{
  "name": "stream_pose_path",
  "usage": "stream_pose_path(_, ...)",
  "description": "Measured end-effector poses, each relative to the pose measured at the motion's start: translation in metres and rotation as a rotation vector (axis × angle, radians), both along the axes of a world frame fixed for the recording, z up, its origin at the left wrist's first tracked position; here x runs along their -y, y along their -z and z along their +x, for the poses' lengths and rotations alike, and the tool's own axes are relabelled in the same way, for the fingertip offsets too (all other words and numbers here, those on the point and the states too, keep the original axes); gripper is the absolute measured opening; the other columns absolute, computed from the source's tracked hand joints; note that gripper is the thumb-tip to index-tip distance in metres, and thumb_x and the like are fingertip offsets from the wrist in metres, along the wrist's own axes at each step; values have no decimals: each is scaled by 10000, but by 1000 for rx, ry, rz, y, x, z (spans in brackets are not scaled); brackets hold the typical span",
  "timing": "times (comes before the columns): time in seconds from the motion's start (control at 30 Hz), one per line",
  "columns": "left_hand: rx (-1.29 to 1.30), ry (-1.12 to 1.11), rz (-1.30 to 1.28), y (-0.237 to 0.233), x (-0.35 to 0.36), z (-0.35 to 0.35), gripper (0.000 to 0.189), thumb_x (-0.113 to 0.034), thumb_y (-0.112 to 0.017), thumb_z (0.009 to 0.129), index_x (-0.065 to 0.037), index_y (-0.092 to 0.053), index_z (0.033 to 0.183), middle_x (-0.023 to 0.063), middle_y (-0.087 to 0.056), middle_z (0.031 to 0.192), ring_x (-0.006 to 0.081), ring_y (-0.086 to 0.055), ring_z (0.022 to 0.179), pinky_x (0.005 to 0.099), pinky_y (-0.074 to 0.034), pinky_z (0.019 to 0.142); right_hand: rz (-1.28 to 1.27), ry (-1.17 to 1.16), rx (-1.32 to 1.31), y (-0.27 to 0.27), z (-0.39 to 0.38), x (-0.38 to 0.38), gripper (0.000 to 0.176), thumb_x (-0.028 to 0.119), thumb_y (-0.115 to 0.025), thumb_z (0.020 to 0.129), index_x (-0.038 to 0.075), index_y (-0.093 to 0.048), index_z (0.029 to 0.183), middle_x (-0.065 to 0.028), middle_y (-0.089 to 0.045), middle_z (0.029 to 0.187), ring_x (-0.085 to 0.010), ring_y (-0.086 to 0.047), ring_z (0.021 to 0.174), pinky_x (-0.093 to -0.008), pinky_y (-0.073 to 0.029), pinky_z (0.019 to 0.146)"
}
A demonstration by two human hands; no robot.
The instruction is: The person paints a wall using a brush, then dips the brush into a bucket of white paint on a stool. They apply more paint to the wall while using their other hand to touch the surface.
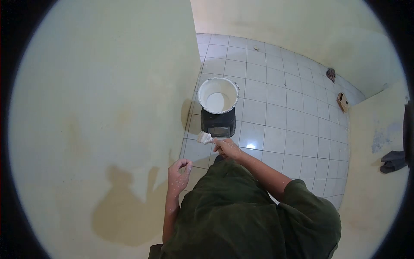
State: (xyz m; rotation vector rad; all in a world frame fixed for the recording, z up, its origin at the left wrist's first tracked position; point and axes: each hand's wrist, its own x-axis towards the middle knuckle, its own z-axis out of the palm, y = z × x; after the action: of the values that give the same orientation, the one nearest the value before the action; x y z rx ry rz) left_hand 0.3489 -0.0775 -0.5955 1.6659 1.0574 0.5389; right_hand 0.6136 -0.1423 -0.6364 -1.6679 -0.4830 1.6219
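Note:
My right hand (227,149) is closed round the handle of a paintbrush (204,137), whose white, paint-covered bristles point left toward the wall. Just beyond the brush, a white bucket (236,93) with paint-smeared rim and some white paint at its bottom rests on a black stool or stand (218,122). My left hand (180,172) is raised beside the wall, its fingers curled with the thumb near the fingertips. Nothing can be seen in it. White specks of paint dot both hands and forearms.
A pale wall (108,86) rises close on my left. White floor tiles (276,112) stretch ahead and right. Near the far right wall lie a brownish item (342,102) and a dark crumpled thing (330,74). Dark cloth (393,162) hangs at the right.

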Motion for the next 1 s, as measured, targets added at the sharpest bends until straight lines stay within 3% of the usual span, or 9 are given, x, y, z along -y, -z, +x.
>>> stream_pose_path(0.17,-30,-58,36,-10,-22,10,218,-166,-736,955,49,-703,976,106,-736,917,174,-695,908,337,-543,906,43,-66,7,-11,18,-34,631,575,-464,1053,-10,-655,913,52,-391,571,-71,-335,471,-271,-275,451)
stream_pose_path(0.37,-55,-36,-26,-5,-57,39,148,-123,-714,969,23,-689,974,72,-725,942,148,-684,947,333,-533,947,104,-51,63,3,59,-66,834,734,-389,1023,-40,-696,961,38,-419,562,-77,-359,464,-274,-286,437)
stream_pose_path(0.47,-69,48,-3,-13,-73,66,135,-113,-707,963,19,-679,969,100,-724,977,169,-679,971,341,-523,956,68,-46,136,-4,91,-73,838,672,-347,1051,-34,-770,890,-41,-513,571,-140,-489,522,-331,-408,499)
stream_pose_path(0.57,-61,122,16,-24,-89,96,133,-111,-698,956,18,-668,966,132,-716,997,213,-680,978,352,-516,951,68,-12,143,10,120,-78,802,649,-359,1055,-17,-775,894,-46,-533,594,-142,-513,554,-328,-423,518)
stream_pose_path(0.67,-106,209,51,-36,-106,127,129,-106,-681,958,16,-657,988,149,-702,1005,264,-681,981,366,-513,945,20,17,116,10,142,-90,778,668,-386,1046,-24,-716,911,44,-427,578,-81,-381,468,-267,-299,434)
stream_pose_path(0.8,-132,315,96,-45,-125,158,138,-101,-661,958,15,-643,1030,166,-686,1020,323,-669,995,383,-509,944,119,-33,322,36,172,-107,650,538,-462,1047,-22,-743,876,-43,-551,615,-160,-517,555,-338,-437,524)
stream_pose_path(0.83,-145,325,95,-43,-129,165,141,-100,-660,958,13,-642,1040,166,-685,1030,328,-666,1001,386,-508,945,228,-46,489,57,179,-113,588,483,-517,1027,-32,-751,869,-185,-666,698,-308,-658,651,-447,-514,631)
stream_pose_path(0.93,-169,342,73,-38,-139,182,151,-101,-654,960,7,-642,1065,166,-681,1057,343,-658,1019,393,-505,949,229,-221,850,95,203,-128,545,450,-554,1007,-39,-740,855,-283,-696,798,-435,-707,771,-527,-540,716)
stream_pose_path(1.0,-164,340,31,-32,-144,194,159,-109,-650,964,3,-645,1077,165,-677,1070,354,-654,1030,397,-502,953,156,-300,927,108,216,-141,527,439,-567,999,-32,-735,832,-297,-693,819,-459,-700,806,-552,-543,745)
